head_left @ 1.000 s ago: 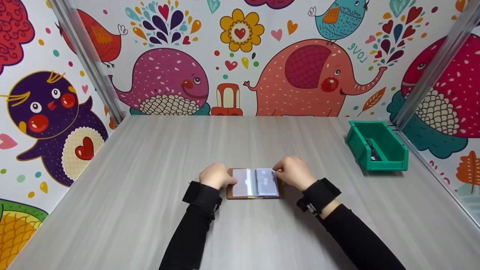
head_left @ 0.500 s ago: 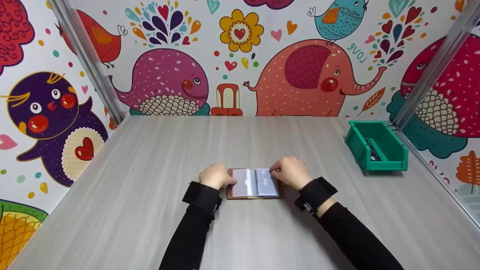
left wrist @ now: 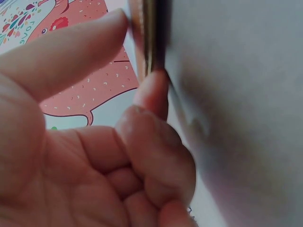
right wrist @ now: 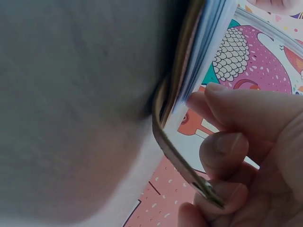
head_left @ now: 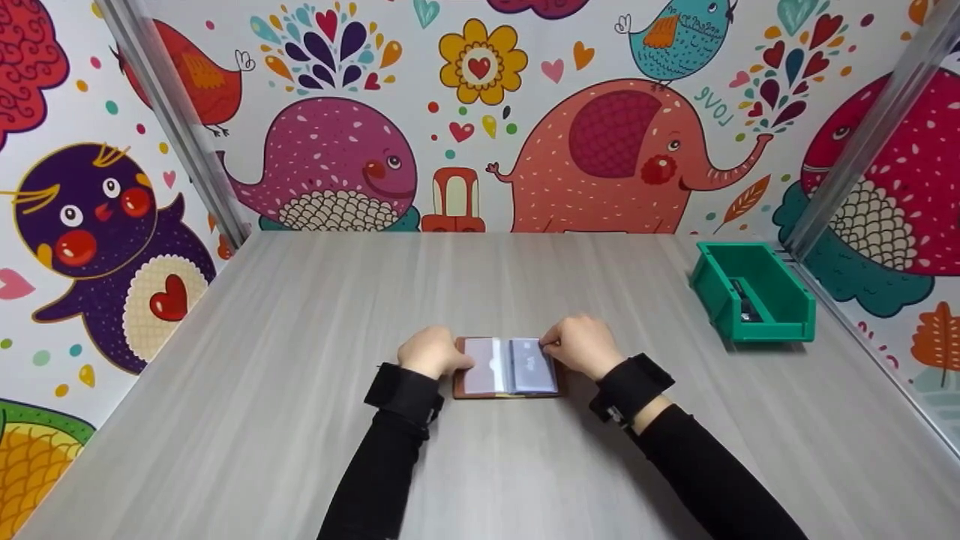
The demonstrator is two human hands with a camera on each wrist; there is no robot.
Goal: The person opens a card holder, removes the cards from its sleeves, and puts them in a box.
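Note:
A brown card holder (head_left: pixel 504 395) lies open on the table, clear plastic sleeves on both sides. Faint lettering shows through its right-hand sleeve (head_left: pixel 529 367). My left hand (head_left: pixel 429 352) grips the left edge, thumb on top and a finger underneath; the left wrist view shows the holder's edge (left wrist: pixel 147 38) between them. At the upper right corner of the sleeves, my right hand (head_left: pixel 585 345) pinches with thumb and forefinger, other fingers curled. A strap (right wrist: pixel 177 156) with a metal snap hangs from the cover against those curled fingers. How many sleeves are pinched I cannot tell.
A green plastic bin (head_left: pixel 780 330) stands at the right rear of the pale wood-grain table (head_left: pixel 337 285), with dark items (head_left: pixel 746 304) inside. Walls with cartoon animals (head_left: pixel 600 165) and metal corner posts (head_left: pixel 187 127) enclose the back and sides.
My right hand has shifted slightly left along the sleeve's upper corner. The lettering under the right sleeve looks fainter now. My left hand and the card holder's cover have stayed in place.

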